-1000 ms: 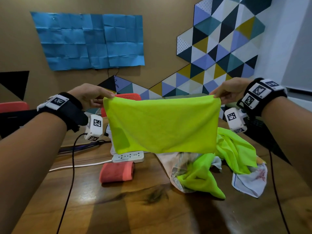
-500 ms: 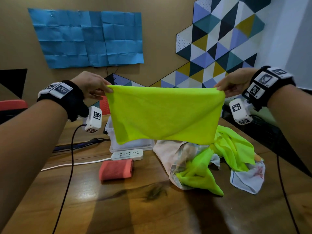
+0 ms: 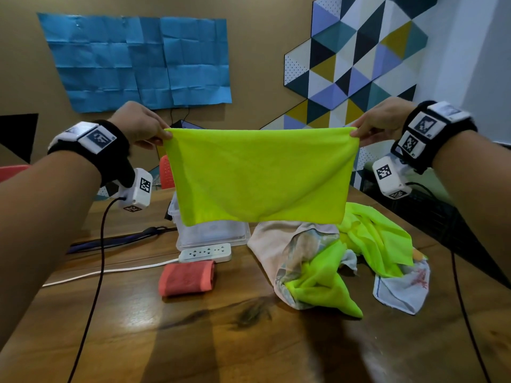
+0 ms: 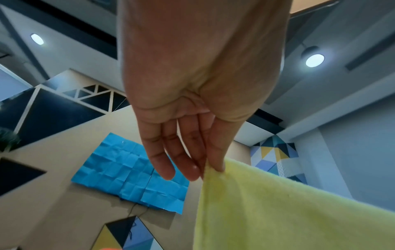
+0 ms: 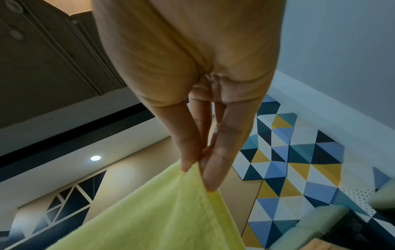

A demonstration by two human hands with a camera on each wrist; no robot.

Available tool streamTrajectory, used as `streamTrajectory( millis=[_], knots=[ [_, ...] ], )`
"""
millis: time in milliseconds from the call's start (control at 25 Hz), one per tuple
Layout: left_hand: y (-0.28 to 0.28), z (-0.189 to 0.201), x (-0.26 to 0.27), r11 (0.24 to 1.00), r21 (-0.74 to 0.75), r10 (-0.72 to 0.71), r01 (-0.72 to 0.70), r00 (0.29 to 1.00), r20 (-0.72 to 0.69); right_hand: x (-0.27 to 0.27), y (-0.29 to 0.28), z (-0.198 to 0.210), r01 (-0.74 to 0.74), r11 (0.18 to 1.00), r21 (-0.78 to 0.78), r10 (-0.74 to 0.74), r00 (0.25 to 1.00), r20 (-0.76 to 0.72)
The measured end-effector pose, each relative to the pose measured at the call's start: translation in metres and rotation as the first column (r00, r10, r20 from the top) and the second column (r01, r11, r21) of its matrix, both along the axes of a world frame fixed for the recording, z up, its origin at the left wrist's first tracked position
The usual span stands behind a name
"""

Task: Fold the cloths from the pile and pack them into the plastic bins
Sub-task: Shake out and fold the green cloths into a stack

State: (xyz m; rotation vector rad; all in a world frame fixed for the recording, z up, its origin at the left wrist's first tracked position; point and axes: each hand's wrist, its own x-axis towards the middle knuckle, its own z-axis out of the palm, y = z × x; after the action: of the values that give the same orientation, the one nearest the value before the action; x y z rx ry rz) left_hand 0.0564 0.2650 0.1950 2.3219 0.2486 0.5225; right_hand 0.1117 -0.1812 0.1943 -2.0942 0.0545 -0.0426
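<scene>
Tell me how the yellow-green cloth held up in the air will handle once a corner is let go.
Probably floppy: the yellow-green cloth hangs slack between the left hand and right hand, sagging into diagonal creases. Likely light, since fingertip pinches hold it. A freed corner would probably drop.

We find no readable words, brands or numbers anywhere. The only signs are black-and-white square coded markers: on the left wristband (image 3: 94, 138), on the white camera block (image 3: 137, 188) just below that wristband, on the right wristband (image 3: 425, 128), and on the white camera block (image 3: 388, 178) just below that one. Their patterns cannot be read as text.
</scene>
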Motion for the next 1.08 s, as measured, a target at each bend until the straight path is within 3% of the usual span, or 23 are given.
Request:
streamTrajectory(
  millis=[200,320,400,440,520,560,640,760,1080],
  knots=[
    [0.006,0.002,0.006,0.963,0.269,0.009,-0.015,1.000,0.023,0.000,0.002,0.002,0.036,0.999,0.018,-0.037,0.998,0.058],
    [0.007,0.002,0.010,0.942,0.333,0.028,-0.037,0.999,0.032,0.001,0.003,0.006,0.045,0.999,-0.028,-0.043,0.998,0.042],
    [0.003,0.003,0.014,0.976,0.215,0.007,-0.021,0.998,0.069,0.001,0.002,0.007,0.025,1.000,-0.016,-0.024,0.999,0.026],
    [0.002,0.002,0.016,0.997,0.083,-0.011,0.003,0.995,0.101,0.003,0.001,0.006,-0.008,1.000,0.021,0.008,1.000,0.026],
    [-0.002,0.002,0.021,0.980,-0.190,-0.030,0.064,0.984,0.176,0.006,0.000,0.003,-0.072,0.988,0.137,0.062,0.995,0.076],
    [-0.002,0.000,0.023,0.966,-0.248,-0.019,0.073,0.976,0.215,0.007,0.001,-0.001,-0.086,0.976,0.200,0.061,0.990,0.127],
    [-0.004,-0.004,0.025,0.980,-0.197,0.047,0.012,0.955,0.291,0.008,0.005,-0.011,-0.072,0.954,0.291,0.010,0.977,0.211],
    [-0.003,-0.018,0.024,0.993,-0.017,0.116,-0.119,0.909,0.400,0.015,0.017,-0.024,-0.016,0.952,0.305,-0.070,0.961,0.268],
    [0.009,-0.034,0.029,0.995,0.030,0.070,-0.098,0.859,0.508,0.035,0.033,-0.038,0.136,0.989,0.061,-0.149,0.907,0.393]
  ],
)
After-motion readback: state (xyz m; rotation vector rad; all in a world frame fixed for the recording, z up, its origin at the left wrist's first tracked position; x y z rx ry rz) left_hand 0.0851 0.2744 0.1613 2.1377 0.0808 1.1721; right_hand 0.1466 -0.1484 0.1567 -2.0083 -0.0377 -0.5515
